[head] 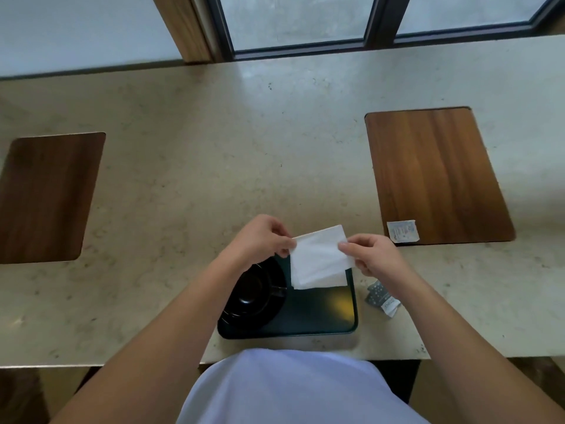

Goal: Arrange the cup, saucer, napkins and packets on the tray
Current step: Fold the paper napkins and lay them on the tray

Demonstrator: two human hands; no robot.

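Note:
A dark green tray [324, 319] lies at the counter's near edge. On its left half stands a black cup [253, 290] on a black saucer [244, 315]. Both hands hold a white napkin [318, 261] above the tray's far right part. My left hand [263, 237] pinches its upper left corner and my right hand [371, 255] pinches its right edge. A grey patterned packet [380, 296] lies on the counter just right of the tray. A white packet [402, 230] rests on the near left corner of the right wooden mat.
A wooden mat [437, 172] lies at the right of the beige stone counter [214, 148] and another wooden mat [46, 194] at the left. A window frame [379, 22] runs along the far side. My white shirt [290, 390] fills the bottom.

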